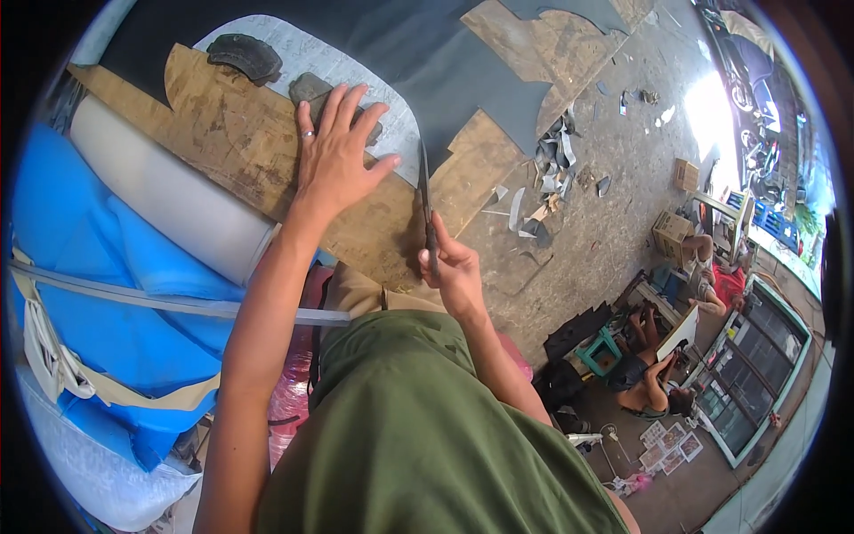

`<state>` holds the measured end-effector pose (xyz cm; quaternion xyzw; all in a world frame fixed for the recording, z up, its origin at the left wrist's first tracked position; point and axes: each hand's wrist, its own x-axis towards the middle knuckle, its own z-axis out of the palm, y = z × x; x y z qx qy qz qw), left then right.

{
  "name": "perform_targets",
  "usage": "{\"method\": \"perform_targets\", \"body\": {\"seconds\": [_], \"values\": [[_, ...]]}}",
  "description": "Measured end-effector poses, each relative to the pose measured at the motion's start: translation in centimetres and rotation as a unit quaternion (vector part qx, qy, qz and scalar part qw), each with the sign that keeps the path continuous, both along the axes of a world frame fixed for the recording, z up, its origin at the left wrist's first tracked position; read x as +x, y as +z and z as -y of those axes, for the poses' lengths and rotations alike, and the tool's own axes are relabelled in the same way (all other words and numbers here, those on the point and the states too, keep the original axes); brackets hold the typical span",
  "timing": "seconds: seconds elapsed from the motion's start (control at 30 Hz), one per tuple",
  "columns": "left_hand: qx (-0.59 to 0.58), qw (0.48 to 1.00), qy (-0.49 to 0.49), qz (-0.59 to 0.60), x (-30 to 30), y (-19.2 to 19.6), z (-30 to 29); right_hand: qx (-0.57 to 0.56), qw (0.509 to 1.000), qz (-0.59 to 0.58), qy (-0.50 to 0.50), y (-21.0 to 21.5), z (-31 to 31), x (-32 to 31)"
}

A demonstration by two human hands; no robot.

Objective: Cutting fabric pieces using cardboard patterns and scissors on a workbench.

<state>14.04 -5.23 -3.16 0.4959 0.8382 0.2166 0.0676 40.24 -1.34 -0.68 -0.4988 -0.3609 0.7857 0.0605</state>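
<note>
My left hand (338,147) lies flat, fingers spread, on a brown cardboard pattern (249,133) and a grey stone weight (311,87), pressing them onto a pale sheet (356,67). A ring shows on one finger. My right hand (454,267) grips the handle of a long thin knife (424,191). Its blade runs along the curved right edge of the pale sheet, where dark grey material (445,62) begins. A second dark curved weight (245,55) rests on the pattern's far end.
A grey roll (169,196) and blue fabric (89,267) lie at my left. Offcuts (551,165) litter the concrete floor on the right. Cardboard boxes (672,231) and seated people (649,374) are at the far right, near a glass door.
</note>
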Motion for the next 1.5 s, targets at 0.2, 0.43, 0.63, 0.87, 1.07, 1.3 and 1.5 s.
{"method": "perform_targets", "body": {"seconds": [0.2, 0.43, 0.63, 0.87, 1.07, 1.3, 1.5], "values": [[0.012, 1.000, 0.006, 0.002, 0.0, -0.1, -0.1, -0.010, 1.000, -0.023, 0.009, -0.3, -2.6, -1.3], [0.007, 0.999, 0.024, 0.021, 0.3, 0.2, -0.2, 0.000, 0.997, -0.051, 0.064, -0.8, -5.3, -0.1], [-0.020, 0.997, 0.055, 0.059, 0.8, 0.9, -0.8, -0.005, 0.994, -0.039, 0.098, -0.3, -8.3, -2.1], [-0.021, 0.991, 0.093, 0.094, 1.2, 1.5, -1.4, -0.001, 0.987, -0.082, 0.136, -1.2, -10.7, -1.6], [-0.047, 0.987, 0.113, 0.105, 1.8, 2.2, -1.9, -0.001, 0.982, -0.044, 0.182, -0.6, -13.2, -2.9], [-0.039, 0.983, 0.143, 0.105, 2.7, 2.1, -2.1, 0.013, 0.973, -0.036, 0.229, -0.5, -15.5, -4.5], [-0.045, 0.977, 0.180, 0.105, 3.5, 2.7, -2.6, 0.031, 0.959, -0.025, 0.280, 0.2, -17.4, -5.9]]}}
